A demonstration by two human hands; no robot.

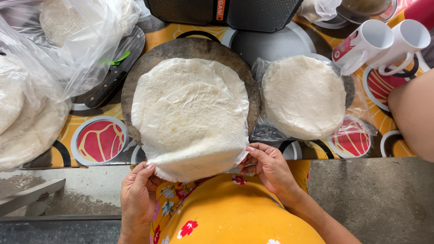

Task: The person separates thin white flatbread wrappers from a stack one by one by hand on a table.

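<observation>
A thin white round flatbread [194, 131] lies on top of other flatbreads on a dark round wooden board [190, 47], its near edge hanging over the table edge. My left hand [138, 194] pinches the sheet's lower left edge. My right hand [269, 167] pinches its lower right edge. Both hands grip the same top sheet, just in front of my yellow flowered clothing.
A stack of flatbreads [304, 96] sits on clear plastic at the right. Bags of more flatbreads [40, 72] fill the left, partly covering a knife with a black handle [108, 86]. Two white mugs [384, 45] lie at the back right. Another person's arm [413, 113] enters at right.
</observation>
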